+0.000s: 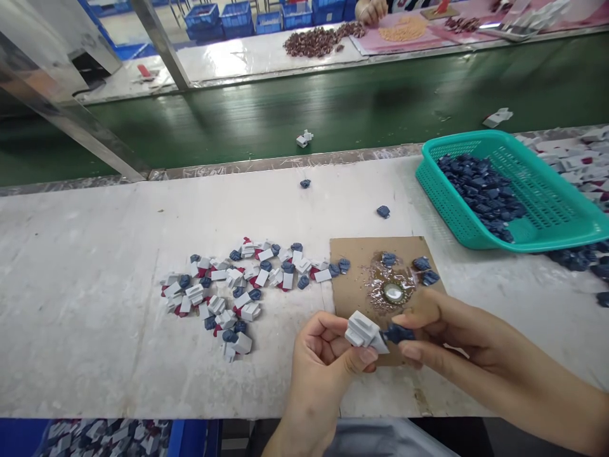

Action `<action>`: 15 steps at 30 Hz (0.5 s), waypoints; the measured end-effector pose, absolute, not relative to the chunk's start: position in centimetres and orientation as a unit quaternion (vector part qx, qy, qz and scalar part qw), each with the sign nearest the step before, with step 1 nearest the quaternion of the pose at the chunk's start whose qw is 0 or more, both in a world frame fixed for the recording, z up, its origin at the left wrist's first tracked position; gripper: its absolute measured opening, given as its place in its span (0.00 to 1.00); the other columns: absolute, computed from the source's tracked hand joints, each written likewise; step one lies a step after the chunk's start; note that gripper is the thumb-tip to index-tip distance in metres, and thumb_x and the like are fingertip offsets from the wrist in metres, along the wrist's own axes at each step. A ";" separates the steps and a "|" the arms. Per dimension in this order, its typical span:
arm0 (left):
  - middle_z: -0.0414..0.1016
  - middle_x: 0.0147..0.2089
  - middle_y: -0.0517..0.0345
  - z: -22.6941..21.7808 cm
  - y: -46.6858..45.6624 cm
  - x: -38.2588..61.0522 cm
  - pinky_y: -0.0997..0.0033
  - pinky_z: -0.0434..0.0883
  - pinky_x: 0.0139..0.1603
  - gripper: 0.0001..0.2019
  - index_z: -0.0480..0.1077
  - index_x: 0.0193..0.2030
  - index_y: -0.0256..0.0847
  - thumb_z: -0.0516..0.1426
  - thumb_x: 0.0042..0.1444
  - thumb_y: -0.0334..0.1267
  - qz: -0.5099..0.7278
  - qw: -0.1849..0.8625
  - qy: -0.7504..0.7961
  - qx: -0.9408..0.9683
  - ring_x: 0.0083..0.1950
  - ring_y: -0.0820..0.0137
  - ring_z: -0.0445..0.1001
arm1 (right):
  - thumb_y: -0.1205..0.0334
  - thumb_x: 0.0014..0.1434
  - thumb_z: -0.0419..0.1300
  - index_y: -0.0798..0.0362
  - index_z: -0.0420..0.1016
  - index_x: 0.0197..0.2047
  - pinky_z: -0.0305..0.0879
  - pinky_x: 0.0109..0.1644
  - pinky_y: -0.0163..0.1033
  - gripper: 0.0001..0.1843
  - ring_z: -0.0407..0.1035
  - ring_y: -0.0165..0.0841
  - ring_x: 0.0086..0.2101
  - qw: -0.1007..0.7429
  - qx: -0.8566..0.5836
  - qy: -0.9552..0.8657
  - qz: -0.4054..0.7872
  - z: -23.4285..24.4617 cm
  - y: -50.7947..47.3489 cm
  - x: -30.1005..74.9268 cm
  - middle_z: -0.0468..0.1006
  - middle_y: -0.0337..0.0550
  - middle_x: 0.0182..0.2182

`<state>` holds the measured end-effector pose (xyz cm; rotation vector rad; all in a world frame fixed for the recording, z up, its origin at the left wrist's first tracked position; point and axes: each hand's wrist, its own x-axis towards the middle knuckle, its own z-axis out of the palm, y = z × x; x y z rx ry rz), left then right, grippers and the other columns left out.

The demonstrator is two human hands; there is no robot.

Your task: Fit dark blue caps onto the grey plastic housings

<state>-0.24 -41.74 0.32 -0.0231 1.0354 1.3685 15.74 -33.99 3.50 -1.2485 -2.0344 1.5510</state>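
Note:
Between thumb and fingers, my left hand (320,365) holds a light grey plastic piece (362,331) with a stepped, blocky shape. My right hand (445,327) pinches a small dark blue plastic part (398,333) right at the grey piece's right side; whether the two are joined I cannot tell. Beneath both hands lies a brown cardboard sheet (352,298) smeared with a shiny, wet-looking substance around a small round cap (394,292). A few more dark blue parts (421,263) rest on the cardboard. Left of it spreads a pile of grey, red and blue pieces (233,279).
A teal basket (547,241) of dark blue parts stands at right, with grey pieces (571,158) heaped behind it. Beyond the white table (80,285) runs a green conveyor (238,120). A blue bin (178,438) sits lower left. Across the belt, another person's hand (372,11) shows.

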 end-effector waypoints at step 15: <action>0.83 0.25 0.64 0.9 -43.6 -0.9 0.83 0.74 0.30 0.18 0.75 0.26 0.40 0.79 0.33 0.33 0.663 0.592 0.458 0.001 0.27 0.76 0.81 | 0.48 0.65 0.60 0.48 0.65 0.30 0.59 0.22 0.33 0.17 0.63 0.29 0.22 0.063 -0.323 -0.731 0.598 2.6 -33.9 13.2 0.67 0.34 0.21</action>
